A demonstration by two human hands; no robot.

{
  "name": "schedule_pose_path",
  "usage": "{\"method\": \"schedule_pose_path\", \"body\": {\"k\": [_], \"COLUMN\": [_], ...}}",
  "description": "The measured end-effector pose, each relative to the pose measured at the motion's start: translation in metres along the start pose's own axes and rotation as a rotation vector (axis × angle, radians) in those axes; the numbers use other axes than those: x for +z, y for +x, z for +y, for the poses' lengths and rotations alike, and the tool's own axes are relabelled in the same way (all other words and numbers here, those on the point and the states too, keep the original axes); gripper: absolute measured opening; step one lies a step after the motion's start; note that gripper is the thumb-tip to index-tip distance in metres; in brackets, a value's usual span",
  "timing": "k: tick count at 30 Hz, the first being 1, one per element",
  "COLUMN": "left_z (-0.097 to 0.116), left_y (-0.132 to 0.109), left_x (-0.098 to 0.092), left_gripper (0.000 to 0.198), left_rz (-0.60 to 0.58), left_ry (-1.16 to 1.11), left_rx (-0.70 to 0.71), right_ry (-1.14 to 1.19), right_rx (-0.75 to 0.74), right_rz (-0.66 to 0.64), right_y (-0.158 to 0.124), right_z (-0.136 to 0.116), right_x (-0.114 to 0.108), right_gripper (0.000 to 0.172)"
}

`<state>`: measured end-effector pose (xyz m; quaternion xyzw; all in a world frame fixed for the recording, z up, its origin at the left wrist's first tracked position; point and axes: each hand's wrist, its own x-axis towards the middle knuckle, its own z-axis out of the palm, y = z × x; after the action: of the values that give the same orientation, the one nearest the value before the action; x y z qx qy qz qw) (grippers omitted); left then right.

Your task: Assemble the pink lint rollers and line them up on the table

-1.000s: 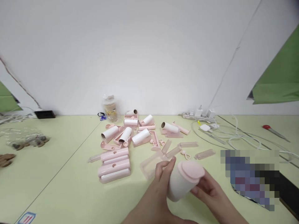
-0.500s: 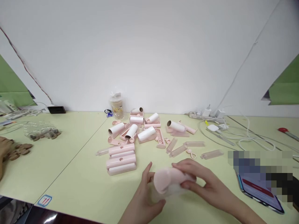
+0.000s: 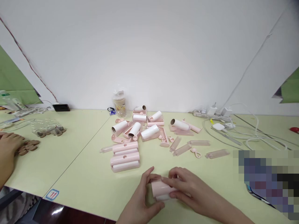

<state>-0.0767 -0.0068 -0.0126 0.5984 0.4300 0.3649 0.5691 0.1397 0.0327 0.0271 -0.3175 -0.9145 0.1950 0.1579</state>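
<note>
Both my hands grip one pink lint roller (image 3: pixel 162 189) near the table's front edge. My left hand (image 3: pixel 142 199) wraps its left end, thumb and fingers curled round it. My right hand (image 3: pixel 189 191) lies over its top and right side, fingers pressed on the pink cover. A white strip of the roll shows under the cover. Just beyond, two closed pink rollers (image 3: pixel 125 158) lie side by side.
Behind lies a heap of white rolls and pink parts (image 3: pixel 144 127), clear covers (image 3: pixel 184 147), a plastic jar (image 3: pixel 120 104), and chargers with white cables (image 3: pixel 224 124). Another person's hand (image 3: pixel 8 149) rests at the left by brown pieces (image 3: pixel 29 145). A blurred phone (image 3: pixel 268 174) lies at the right.
The roller has gone from held up on end to lying sideways low over the table, with the pink cover closed round it. The view has shifted left, and another person's hand has come in.
</note>
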Motion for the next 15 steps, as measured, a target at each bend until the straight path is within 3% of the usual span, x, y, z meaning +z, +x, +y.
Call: {"method": "schedule_pose_path", "body": {"k": [5, 8, 11, 15], "left_z": [-0.017, -0.036, -0.046, -0.036], "left_y": [-0.022, -0.041, -0.048, -0.036], "left_x": [-0.012, -0.027, -0.042, -0.055], "left_gripper": [0.067, 0.061, 0.073, 0.092], "left_rz": [0.163, 0.493, 0.754, 0.833], "left_ry": [0.147, 0.360, 0.463, 0.296], "left_rx": [0.029, 0.122, 0.132, 0.046], "right_ry": [0.018, -0.017, -0.065, -0.068], "right_rx": [-0.002, -0.062, -0.119, -0.122], "right_rz": [-0.067, -0.104, -0.082, -0.040], "right_y": [0.008, 0.035, 0.070, 0.104], "right_z": [-0.004, -0.014, -0.025, -0.031], "right_x": [0.020, 0.032, 0.045, 0.058], "right_gripper": [0.061, 0.055, 0.052, 0.061]}}
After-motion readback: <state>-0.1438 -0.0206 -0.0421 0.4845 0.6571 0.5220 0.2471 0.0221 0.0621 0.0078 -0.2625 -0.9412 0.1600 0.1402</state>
